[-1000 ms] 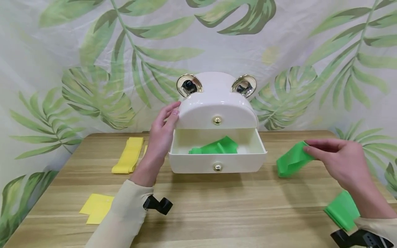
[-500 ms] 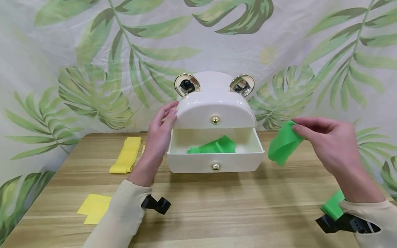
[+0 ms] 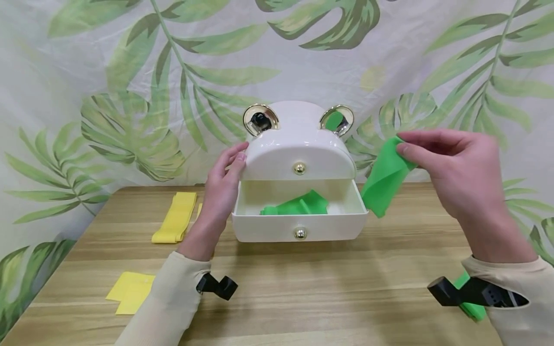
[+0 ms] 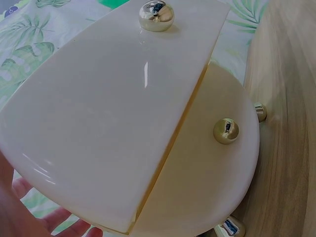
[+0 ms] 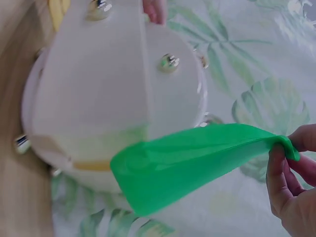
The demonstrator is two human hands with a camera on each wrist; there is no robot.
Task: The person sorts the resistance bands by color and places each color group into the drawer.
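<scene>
The green strip (image 3: 386,178) is in my right hand (image 3: 459,168), pinched at its upper end between thumb and fingers. It is off the table, folded along its length, and slants down toward the right corner of the lower drawer (image 3: 259,228); I cannot tell whether it touches there.

The drawer stands pulled out of the white box (image 3: 303,139) and contains loose green material (image 3: 298,204), partly hidden by the front wall. The upper compartment is closed. Each front carries one round gold knob, the upper knob (image 3: 299,168) above the lower knob (image 3: 300,233). Two gold-rimmed round ornaments (image 3: 261,120) are fitted on top, one per side.

My left hand (image 3: 222,187) rests against the box's left side, holding nothing in its grasp; the left wrist view shows its fingers spread along the edge.

On the wood-grain table (image 3: 324,298), a folded yellow strip (image 3: 175,218) lies left of the box, with overlapping yellow pieces (image 3: 132,293) nearer to me. Further green material (image 3: 473,307) lies beneath my right wrist, mostly covered by the black wrist camera (image 3: 489,292) and sleeve (image 3: 519,307). A leaf-printed cloth (image 3: 216,43) hangs behind.
</scene>
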